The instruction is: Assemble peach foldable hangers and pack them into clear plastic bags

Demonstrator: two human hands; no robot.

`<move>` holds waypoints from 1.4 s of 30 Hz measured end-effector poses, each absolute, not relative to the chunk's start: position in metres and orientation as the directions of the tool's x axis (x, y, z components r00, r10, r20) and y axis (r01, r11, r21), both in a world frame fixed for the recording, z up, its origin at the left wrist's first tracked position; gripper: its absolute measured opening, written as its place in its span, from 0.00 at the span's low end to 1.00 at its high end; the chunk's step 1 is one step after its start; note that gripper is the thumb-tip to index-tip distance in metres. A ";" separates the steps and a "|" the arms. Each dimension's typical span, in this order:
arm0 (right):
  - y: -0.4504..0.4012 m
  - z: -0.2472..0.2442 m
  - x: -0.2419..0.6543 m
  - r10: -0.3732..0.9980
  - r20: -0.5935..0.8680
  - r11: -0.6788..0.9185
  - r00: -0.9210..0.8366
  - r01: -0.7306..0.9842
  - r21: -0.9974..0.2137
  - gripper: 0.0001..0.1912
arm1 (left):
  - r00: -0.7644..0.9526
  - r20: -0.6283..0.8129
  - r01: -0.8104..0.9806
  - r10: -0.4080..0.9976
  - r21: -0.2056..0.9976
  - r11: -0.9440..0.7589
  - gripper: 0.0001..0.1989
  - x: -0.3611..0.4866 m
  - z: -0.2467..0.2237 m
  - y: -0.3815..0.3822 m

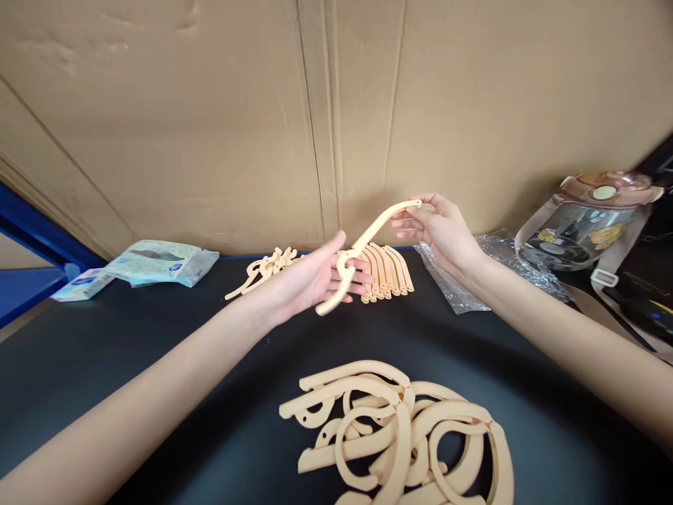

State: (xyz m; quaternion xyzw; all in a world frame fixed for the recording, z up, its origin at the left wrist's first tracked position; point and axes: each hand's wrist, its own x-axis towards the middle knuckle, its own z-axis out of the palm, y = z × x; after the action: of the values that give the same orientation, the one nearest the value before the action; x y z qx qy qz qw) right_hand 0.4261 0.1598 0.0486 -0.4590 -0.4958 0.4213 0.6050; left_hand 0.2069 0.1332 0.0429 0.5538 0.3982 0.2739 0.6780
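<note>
A beige plastic piece of a folding clothes hanger (377, 226) slants up to the right between both hands. My right hand (442, 228) pinches its upper end between thumb and fingers. At its lower end, a curved hook part (344, 270) meets or overlaps it; whether they are joined I cannot tell. My left hand (310, 273) holds this lower part across its fingers, thumb raised. Nearest me lies a loose pile of hanger parts (368, 456). Behind my left hand are a neat row of hanger arms (394, 270) and a small heap of hooks (270, 263).
At the left back lie a light blue packet (162, 261) and a smaller packet (84, 284). Clear plastic wrap (473, 294) lies beneath my right forearm. A transparent bottle (583, 231) with a strap stands at right. A cardboard wall (210, 126) borders the black table (221, 393).
</note>
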 end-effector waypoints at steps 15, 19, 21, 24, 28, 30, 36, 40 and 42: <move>0.118 0.048 0.399 0.667 0.327 0.611 -0.670 0.742 0.275 0.14 | 0.401 -0.175 0.109 0.899 0.984 0.143 0.14 0.221 0.048 0.111; 0.120 0.043 0.400 0.700 0.259 0.623 -0.666 0.746 0.235 0.11 | 0.351 -0.128 0.090 0.928 0.991 0.103 0.16 0.232 0.035 0.109; 0.121 0.041 0.399 0.746 0.234 0.611 -0.624 0.780 0.133 0.10 | 0.302 -0.069 0.079 0.951 0.996 0.047 0.17 0.236 0.025 0.109; 0.122 0.041 0.397 0.786 0.243 0.610 -0.569 0.778 -0.149 0.13 | 0.258 0.026 0.119 0.966 0.991 -0.059 0.17 0.237 0.016 0.107; 0.135 0.044 0.404 0.869 0.295 0.492 -0.398 0.617 -0.615 0.18 | 0.251 0.138 0.305 0.958 0.928 -0.214 0.16 0.231 0.027 0.103; 0.147 0.045 0.414 0.908 0.326 0.418 -0.262 0.533 -0.736 0.18 | 0.260 0.142 0.442 0.955 0.862 -0.248 0.15 0.223 0.040 0.108; 0.167 0.050 0.447 0.905 0.417 0.406 -0.080 0.456 -0.792 0.09 | 0.085 0.126 0.604 0.988 0.782 -0.152 0.14 0.167 0.065 0.155; 0.155 0.046 0.455 0.835 0.532 0.493 -0.142 0.621 -0.609 0.07 | -0.051 0.179 0.729 0.983 0.679 -0.086 0.15 0.131 0.049 0.180; 0.146 0.041 0.453 0.804 0.564 0.504 -0.188 0.719 -0.479 0.06 | -0.097 0.213 0.786 0.972 0.616 -0.057 0.14 0.126 0.039 0.183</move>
State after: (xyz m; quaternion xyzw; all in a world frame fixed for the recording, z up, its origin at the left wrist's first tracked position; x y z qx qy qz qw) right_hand 0.4534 0.1461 0.0408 -0.4953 -0.7688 0.0529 0.4011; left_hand 0.1256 0.1832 0.0389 0.6554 0.6705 0.3143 0.1485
